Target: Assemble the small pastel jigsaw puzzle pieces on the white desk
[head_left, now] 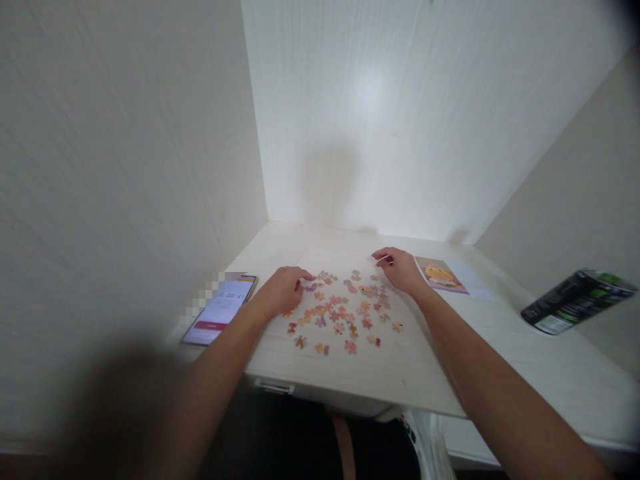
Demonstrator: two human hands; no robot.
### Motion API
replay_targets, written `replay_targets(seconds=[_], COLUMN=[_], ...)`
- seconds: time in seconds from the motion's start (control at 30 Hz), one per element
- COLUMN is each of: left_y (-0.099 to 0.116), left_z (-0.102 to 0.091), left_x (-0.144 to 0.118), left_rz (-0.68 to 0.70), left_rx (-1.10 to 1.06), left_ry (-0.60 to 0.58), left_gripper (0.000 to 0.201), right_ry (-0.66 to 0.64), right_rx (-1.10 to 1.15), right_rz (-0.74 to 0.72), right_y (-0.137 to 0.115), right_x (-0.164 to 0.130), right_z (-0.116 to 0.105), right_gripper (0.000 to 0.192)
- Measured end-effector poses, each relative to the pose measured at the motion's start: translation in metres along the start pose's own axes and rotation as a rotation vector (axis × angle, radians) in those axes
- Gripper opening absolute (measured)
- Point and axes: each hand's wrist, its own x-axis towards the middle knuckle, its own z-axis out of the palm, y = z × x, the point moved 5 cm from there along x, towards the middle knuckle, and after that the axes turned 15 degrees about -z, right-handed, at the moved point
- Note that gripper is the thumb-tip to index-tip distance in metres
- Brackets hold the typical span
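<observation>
Pale wooden table (500, 360) set into a white corner. Loose puzzle pieces (345, 310), orange, pink and purple, are lying scattered flat across the table's middle, spreading toward the near edge.

Left hand (281, 291) is resting palm down on the left fringe of the scatter, fingers (304, 275) curled loosely and touching pieces there; whether any piece is pinched cannot be told.

Right hand (399, 267) is lying at the far right fringe, fingers bent inward over the table; a grip cannot be told either.

A phone (220, 309) with its screen lit is lying at the left edge, just beside the left wrist. A printed picture card (441, 275) is lying flat just right of the right hand. A dark can (575, 301) is lying on its side near the right edge, well apart from the pieces.
</observation>
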Motion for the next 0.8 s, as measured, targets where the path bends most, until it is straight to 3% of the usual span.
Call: replay_targets(seconds=[0.17,0.33,0.53,0.8], left_y=[0.002,-0.002,-0.004,0.001], left_z=[0.006,0.011,0.010,0.010], left_x=[-0.001,0.000,0.002,0.000], left_rz=[0.029,0.029,-0.018,-0.004], left_rx=[-0.023,-0.055,-0.089,-0.128], left_ry=[0.010,0.028,0.058,0.047], left_gripper=[0.041,0.043,0.041,0.036], right_ry=[-0.364,-0.525,-0.590,-0.510], right_rx=[0.237,0.266,0.202,0.254], right_rz=[-0.010,-0.035,-0.013,-0.040], right_y=[-0.012,-0.025,-0.023,-0.019], right_x=[-0.007,-0.011,-0.011,-0.009], right_z=[0.013,0.014,0.019,0.018], right_gripper=[0.022,0.029,0.032,0.025])
